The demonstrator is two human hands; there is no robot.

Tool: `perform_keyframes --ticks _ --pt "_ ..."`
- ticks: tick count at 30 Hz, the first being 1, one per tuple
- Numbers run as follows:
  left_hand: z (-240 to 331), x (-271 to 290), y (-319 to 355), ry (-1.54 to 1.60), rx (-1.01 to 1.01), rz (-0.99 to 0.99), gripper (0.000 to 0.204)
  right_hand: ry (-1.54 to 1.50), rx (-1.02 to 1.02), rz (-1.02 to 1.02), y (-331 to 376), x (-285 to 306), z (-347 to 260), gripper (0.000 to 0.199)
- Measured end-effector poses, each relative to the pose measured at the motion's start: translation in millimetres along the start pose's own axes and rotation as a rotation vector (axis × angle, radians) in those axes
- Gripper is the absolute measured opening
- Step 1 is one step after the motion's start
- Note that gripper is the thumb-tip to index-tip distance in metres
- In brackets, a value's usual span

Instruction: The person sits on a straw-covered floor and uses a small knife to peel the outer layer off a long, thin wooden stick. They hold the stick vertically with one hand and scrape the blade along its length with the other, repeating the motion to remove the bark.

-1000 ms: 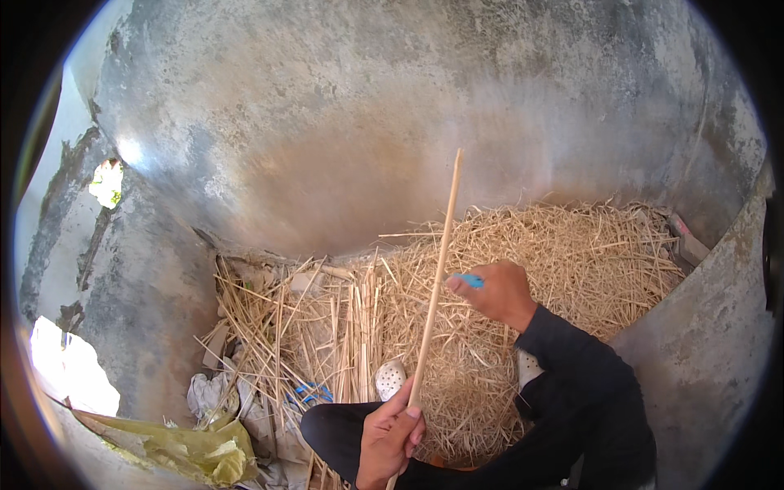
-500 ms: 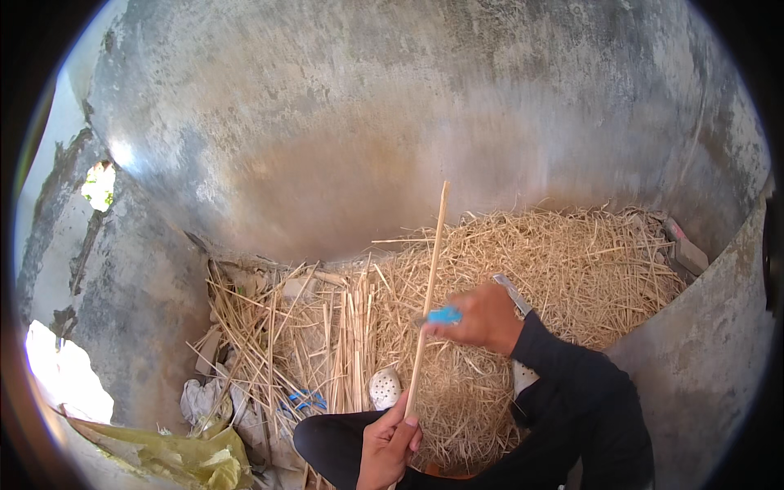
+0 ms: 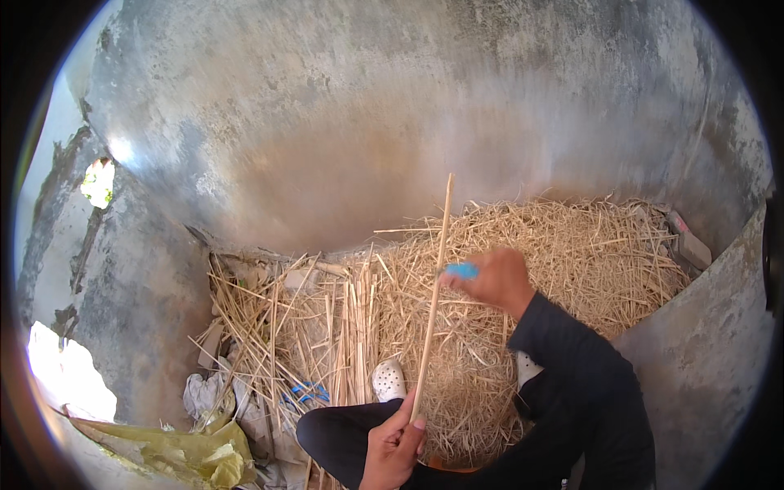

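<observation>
Landmark = straw pile (image 3: 563, 261), lying on the ground against the wall (image 3: 367, 122) behind it. Long stick (image 3: 433, 294) stands over the pile's left part, left hand (image 3: 394, 447) at its near end, right hand (image 3: 490, 278) with a small tool (image 3: 462, 269) midway up. Shoe (image 3: 389, 379) at the pile's near-left edge. Loose stalks (image 3: 327, 327) left of pile; crumpled sacks (image 3: 196, 445) farther near-left.

The grey concrete floor (image 3: 694, 351) carries a wide heap of loose dry yellow straw (image 3: 572, 253), a row of long pale split stalks (image 3: 343, 343), crumpled whitish rags (image 3: 204, 396) and a yellow-green plastic sack (image 3: 175, 453).
</observation>
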State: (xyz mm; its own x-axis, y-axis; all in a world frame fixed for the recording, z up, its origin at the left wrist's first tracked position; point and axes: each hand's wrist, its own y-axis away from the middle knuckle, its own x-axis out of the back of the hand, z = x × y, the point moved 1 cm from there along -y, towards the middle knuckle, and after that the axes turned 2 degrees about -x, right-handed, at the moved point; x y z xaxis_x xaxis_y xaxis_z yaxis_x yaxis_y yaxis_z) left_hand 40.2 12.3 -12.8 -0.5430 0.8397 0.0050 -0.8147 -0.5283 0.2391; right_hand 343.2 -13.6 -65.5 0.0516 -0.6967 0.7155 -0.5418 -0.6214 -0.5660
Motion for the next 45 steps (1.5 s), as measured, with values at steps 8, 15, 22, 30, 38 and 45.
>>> perform_keyframes --ticks 8,15,22,30,38,45 --pt "-1 -1 0 0.041 -0.013 0.068 0.045 -0.165 0.201 -0.028 22 6 -37 0.072" --pt "9 -9 11 -0.043 0.067 -0.006 0.039 0.068 -0.105 -0.071 -11 10 33 0.073" --pt "13 -8 11 -0.114 -0.017 0.042 0.038 -0.049 0.062 -0.065 7 13 -16 0.075" --pt "15 -5 12 -0.087 0.029 0.015 0.038 -0.094 0.160 -0.076 17 10 -24 0.069" --pt "2 -6 27 -0.308 -0.020 -0.034 0.042 0.061 -0.250 0.022 -27 13 67 0.081" --pt "19 -9 23 -0.038 0.095 0.069 0.042 -0.150 0.095 -0.093 21 13 -31 0.074"
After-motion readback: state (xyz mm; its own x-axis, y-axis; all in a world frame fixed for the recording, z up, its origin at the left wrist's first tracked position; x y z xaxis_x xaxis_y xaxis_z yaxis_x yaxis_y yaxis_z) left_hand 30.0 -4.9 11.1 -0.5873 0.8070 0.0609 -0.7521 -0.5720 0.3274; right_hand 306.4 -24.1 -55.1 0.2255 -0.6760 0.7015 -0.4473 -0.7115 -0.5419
